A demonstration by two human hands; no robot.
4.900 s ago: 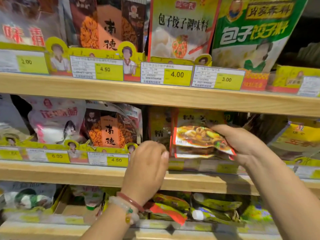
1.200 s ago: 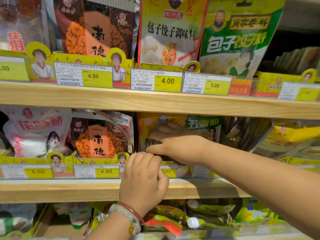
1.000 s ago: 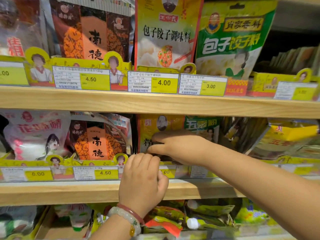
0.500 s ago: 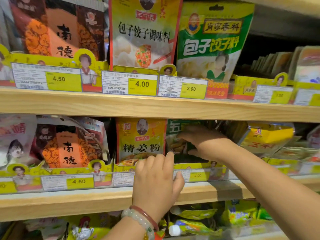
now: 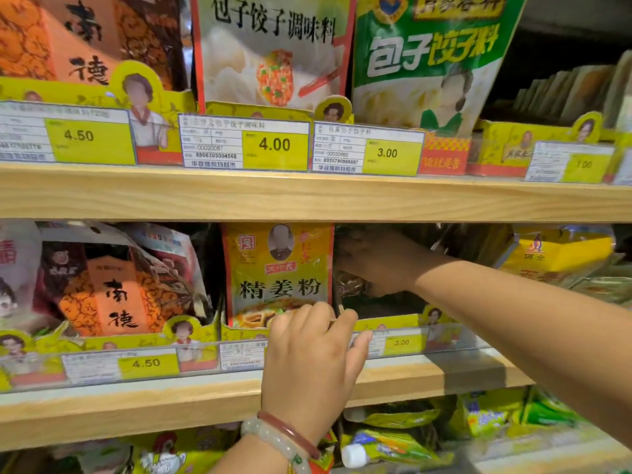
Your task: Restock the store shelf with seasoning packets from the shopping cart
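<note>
Yellow price strips run along both wooden shelf edges in my head view. On the upper shelf (image 5: 307, 196), from the left, I read an orange and brown 南德 pouch (image 5: 78, 39) over a 4.50 tag (image 5: 78, 135), then a white pouch marked 包子饺子调味料 (image 5: 270, 53) over a 4.00 tag (image 5: 274, 144), then a green pouch reading 包子饺子料 (image 5: 431, 53) over a 3.00 tag (image 5: 387, 152). Farther right sits a yellow display box (image 5: 506, 148) with a blurred tag.

On the middle shelf (image 5: 136, 401), another 南德 pouch (image 5: 113, 289) leans at the left above its 4.50 tag (image 5: 146, 363). Beside it stands the yellow 精姜粉 ginger powder packet (image 5: 277, 271), upright in its slot.

My left hand (image 5: 307, 367), wearing bead and red bracelets (image 5: 284, 439), rests against the clear price rail (image 5: 427, 343) in front of that packet's lower edge, fingers loosely curled over the rail and gripping no packet, and it hides part of the label there.

Just right of the ginger packet, my right hand (image 5: 379, 265) reaches into the shadowed slot, fingers curled around a dark seasoning packet (image 5: 352, 285); its print is too dim to read. My forearm crosses in front of the slot's right side. A 3.00 tag (image 5: 400, 342) sits below. Yellow boxes (image 5: 554, 254) lie farther right, writing partly hidden.

Green and yellow packets (image 5: 393, 443) fill the lowest shelf.
</note>
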